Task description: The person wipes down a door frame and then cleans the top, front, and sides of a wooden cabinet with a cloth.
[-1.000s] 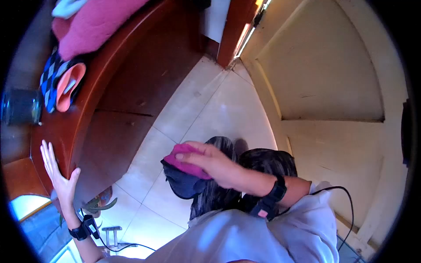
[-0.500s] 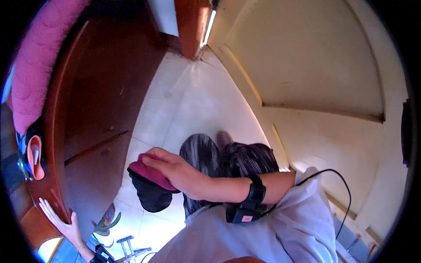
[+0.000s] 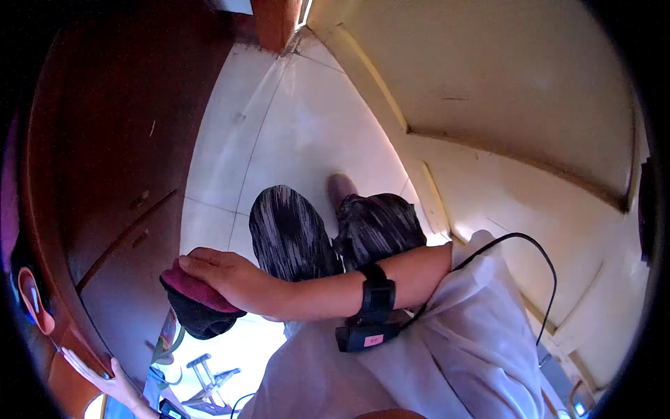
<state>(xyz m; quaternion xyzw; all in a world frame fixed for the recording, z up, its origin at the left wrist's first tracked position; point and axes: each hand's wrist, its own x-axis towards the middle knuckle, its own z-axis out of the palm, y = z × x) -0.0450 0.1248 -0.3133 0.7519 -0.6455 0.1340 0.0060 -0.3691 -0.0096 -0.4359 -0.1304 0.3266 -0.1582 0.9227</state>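
My right hand (image 3: 223,276) is closed around a soft maroon-and-black cloth bundle (image 3: 206,311), thumb and fingers on its maroon upper part. The black part bulges out below my grip, and its exact kind does not show. This bundle hangs in front of my legs, beside a dark wooden cabinet (image 3: 125,140). At the lower left, my left hand (image 3: 105,379) has its fingers stretched out and apart. It lies by the wooden edge of the furniture, holding nothing; whether it presses on the wood I cannot tell.
A cream panelled door or wall (image 3: 502,105) runs along the right. Pale floor tiles (image 3: 293,133) stretch between it and the cabinet. An orange-rimmed item (image 3: 35,300) sits at the far left. A metal stand (image 3: 209,377) and a plant leaf (image 3: 171,346) are low down; a black cable (image 3: 537,255) loops from my right wrist strap.
The view has shifted, and the pink fluffy item at upper left has mostly gone out of it. My right hand and the cloth bundle now appear farther left. My left hand stays spread.
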